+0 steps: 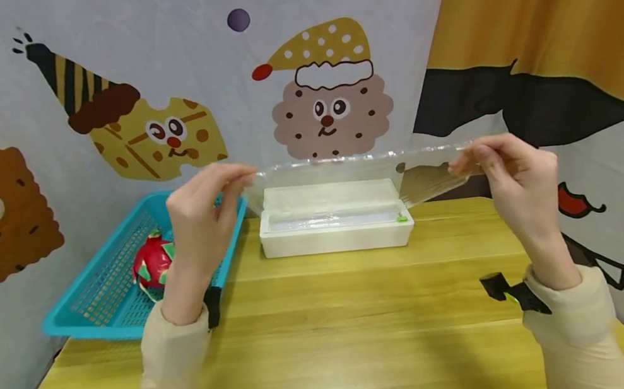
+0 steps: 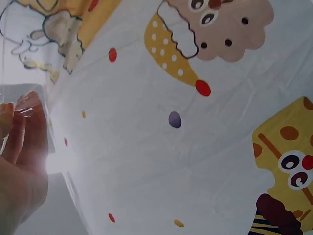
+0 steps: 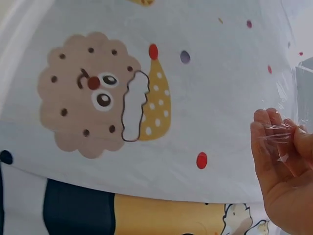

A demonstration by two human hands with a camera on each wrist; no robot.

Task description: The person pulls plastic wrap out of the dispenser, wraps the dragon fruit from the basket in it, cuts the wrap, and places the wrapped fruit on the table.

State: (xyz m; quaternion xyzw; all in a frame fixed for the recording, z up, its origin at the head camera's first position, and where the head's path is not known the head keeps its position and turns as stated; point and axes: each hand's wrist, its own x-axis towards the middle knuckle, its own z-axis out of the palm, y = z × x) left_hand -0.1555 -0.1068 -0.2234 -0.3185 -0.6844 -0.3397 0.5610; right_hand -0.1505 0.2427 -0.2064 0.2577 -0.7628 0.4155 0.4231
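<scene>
A clear sheet of plastic wrap (image 1: 343, 167) stretches between both hands, its top edge held nearly level. My left hand (image 1: 202, 212) pinches one corner between thumb and fingers; in the left wrist view the left hand (image 2: 24, 166) sits at the left edge. At the other corner my right hand (image 1: 516, 179) pinches the film, and in the right wrist view the film wrinkles across the right hand's fingers (image 3: 266, 142). Below, the sheet runs down to a white cling wrap dispenser box (image 1: 339, 239) with its lid raised. A small green slider (image 1: 402, 217) sits at the box's right end.
A blue plastic basket (image 1: 87, 332) stands at the left of the wooden table (image 1: 349, 330), with a red dragon fruit (image 1: 153, 262) in it. Behind the table hangs a printed cartoon curtain (image 1: 206, 60).
</scene>
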